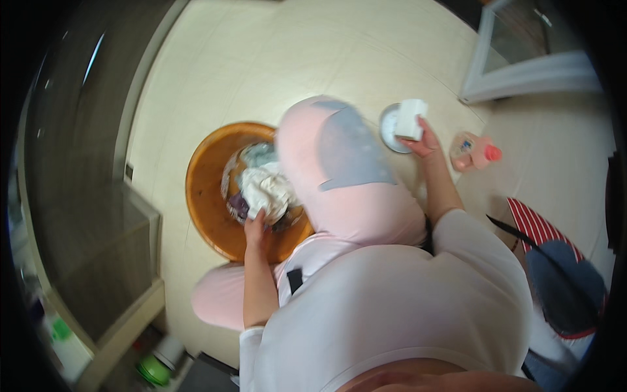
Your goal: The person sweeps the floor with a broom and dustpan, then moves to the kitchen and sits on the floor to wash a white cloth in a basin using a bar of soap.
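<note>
A round orange-brown tub [203, 196] stands on the floor at my left, partly hidden behind my knee. Water and several pieces of laundry lie in it: a white cloth [268, 188] on top, a grey-green cloth [257, 154] behind and a dark purple one [239, 205] beside it. My left hand [256, 228] grips the near edge of the white cloth. Out to the right, my right hand [423, 139] holds a white block, apparently a bar of soap [410, 119]. Below that block is a round white dish [389, 128] on the floor.
A translucent bottle with a red cap [475, 152] is on the floor right of my right hand. A white-framed door [529, 73] stands at the upper right. Dark cabinet panels [93, 147] line the left. A striped bag [563, 274] lies at right, a green container [154, 370] at lower left.
</note>
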A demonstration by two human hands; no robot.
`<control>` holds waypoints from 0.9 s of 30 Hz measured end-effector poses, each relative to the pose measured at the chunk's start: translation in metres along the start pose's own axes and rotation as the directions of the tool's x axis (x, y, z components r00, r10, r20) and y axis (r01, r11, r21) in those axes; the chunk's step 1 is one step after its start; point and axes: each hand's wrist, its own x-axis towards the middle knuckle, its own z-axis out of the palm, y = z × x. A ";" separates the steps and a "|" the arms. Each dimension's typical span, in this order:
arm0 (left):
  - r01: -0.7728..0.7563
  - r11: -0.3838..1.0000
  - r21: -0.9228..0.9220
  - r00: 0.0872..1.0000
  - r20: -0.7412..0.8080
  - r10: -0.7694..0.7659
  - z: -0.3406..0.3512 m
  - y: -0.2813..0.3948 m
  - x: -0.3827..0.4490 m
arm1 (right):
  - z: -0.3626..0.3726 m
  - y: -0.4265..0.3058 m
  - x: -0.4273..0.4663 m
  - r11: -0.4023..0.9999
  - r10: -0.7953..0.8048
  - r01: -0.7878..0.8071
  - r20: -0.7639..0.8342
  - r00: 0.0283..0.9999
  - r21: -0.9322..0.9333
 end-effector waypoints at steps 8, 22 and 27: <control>-0.314 0.947 0.069 0.902 -0.289 0.320 0.000 -0.014 0.025 | 0.229 -0.074 -0.089 0.670 -0.419 0.578 0.405 0.813 -0.466; -0.115 0.273 -0.955 0.945 -0.021 0.326 0.026 0.103 -0.103 | 0.299 0.253 -0.084 -0.042 0.158 0.874 0.860 0.484 -0.484; -0.091 0.307 -0.947 0.944 0.016 0.329 0.006 0.099 -0.089 | 0.287 0.245 -0.044 0.489 0.163 0.212 0.327 0.931 -0.846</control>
